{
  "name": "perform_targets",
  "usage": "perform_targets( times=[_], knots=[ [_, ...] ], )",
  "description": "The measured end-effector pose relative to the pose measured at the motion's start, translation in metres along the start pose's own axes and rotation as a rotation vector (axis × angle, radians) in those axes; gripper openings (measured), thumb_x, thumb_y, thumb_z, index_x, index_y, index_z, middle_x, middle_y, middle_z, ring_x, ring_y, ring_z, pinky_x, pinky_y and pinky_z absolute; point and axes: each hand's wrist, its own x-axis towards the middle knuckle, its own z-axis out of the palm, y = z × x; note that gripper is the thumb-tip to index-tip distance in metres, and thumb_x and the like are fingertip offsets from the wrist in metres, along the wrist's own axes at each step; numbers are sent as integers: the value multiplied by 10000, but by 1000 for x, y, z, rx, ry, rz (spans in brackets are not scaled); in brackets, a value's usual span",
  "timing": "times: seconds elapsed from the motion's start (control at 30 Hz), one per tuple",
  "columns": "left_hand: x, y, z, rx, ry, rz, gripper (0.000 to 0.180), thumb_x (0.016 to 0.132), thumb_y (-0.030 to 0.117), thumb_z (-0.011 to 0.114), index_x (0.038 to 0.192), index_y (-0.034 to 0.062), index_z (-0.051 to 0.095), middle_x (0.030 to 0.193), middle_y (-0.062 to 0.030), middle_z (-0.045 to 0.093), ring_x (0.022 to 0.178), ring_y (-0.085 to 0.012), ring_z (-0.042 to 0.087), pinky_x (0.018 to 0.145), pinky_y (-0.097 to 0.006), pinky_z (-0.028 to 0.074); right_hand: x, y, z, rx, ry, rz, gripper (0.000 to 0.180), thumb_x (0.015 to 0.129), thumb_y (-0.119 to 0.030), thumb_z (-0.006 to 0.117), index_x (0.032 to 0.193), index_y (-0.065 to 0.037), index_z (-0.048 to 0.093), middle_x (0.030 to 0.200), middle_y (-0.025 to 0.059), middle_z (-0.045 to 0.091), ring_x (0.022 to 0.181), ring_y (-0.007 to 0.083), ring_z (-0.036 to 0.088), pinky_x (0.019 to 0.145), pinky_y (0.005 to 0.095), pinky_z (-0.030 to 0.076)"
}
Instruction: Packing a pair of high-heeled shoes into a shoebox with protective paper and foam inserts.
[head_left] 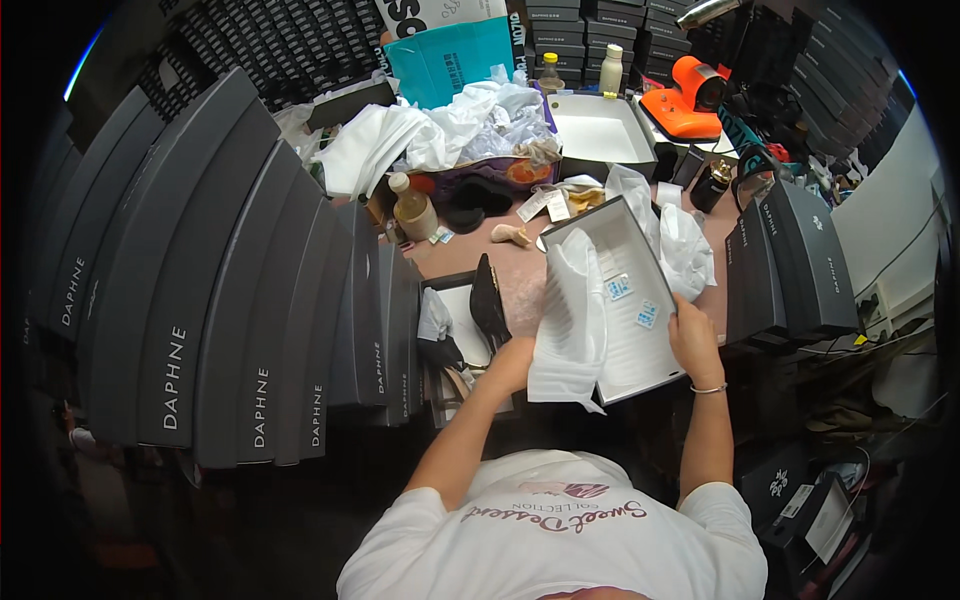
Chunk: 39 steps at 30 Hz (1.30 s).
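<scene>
An open shoe box (640, 375) with a dark outside and pale inside is tilted in front of me. Its right edge is gripped by my right hand (693, 340), closed around the wall. A white ribbed foam sheet (570, 320) hangs over the box's left side. Two small blue-and-white sachets, one sachet (647, 315) lower than the other, lie inside. My left hand (513, 364) is at the sheet's left edge, its fingers hidden. Beside it, a black shoe (488, 305) lies in another open box (455, 300) with white wrapping.
Dark shoe boxes (230, 300) stand in a row at left; more boxes (800, 260) stand at right. Behind lie crumpled white paper (470, 120), a glue bottle (412, 210), an empty box lid (605, 130), an orange device (688, 100) and a dark glass jar (711, 186).
</scene>
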Motion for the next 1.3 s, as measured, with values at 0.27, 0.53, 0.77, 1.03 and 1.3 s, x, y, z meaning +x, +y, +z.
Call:
perform_targets(
  times=[0.27,0.53,0.77,1.03,1.3],
  knots=[
    [-67,75,-47,-544,237,93,599,907,310,587,1392,34,367,1341,-206,435,1175,-315,497,962,-389,433,2,1,32,-31,1,-14,330,836,-23,533,1160,32,558,885,205,640,757,391,613,667,464,490],
    [27,51,51,-871,371,119,837,891,384,615,1454,4,125,1437,-232,277,1306,-292,343,1090,-365,267,4,-5,-6,-11,-23,0,304,844,-9,526,1136,69,556,873,261,628,778,424,598,689,478,471],
    [44,7,70,-1064,418,-220,726,912,331,600,1428,-6,216,1434,-210,303,1317,-282,327,1073,-355,286,20,21,98,94,-218,45,321,852,-54,514,1143,80,532,871,286,627,811,428,615,707,490,487],
    [-10,-18,-7,-227,813,-147,809,821,174,691,1451,16,209,1488,-287,141,1376,-434,198,1102,-427,243,113,-13,62,390,-82,-263,532,880,-155,627,1335,30,422,1259,235,526,1176,367,506,992,379,391],
    [19,-56,5,-303,697,-263,867,783,89,666,1455,-11,128,1444,-294,228,1342,-442,246,1108,-455,231,403,-63,129,219,169,-307,484,821,-232,660,1234,-8,541,1238,220,534,1156,375,498,969,446,415]
  ],
)
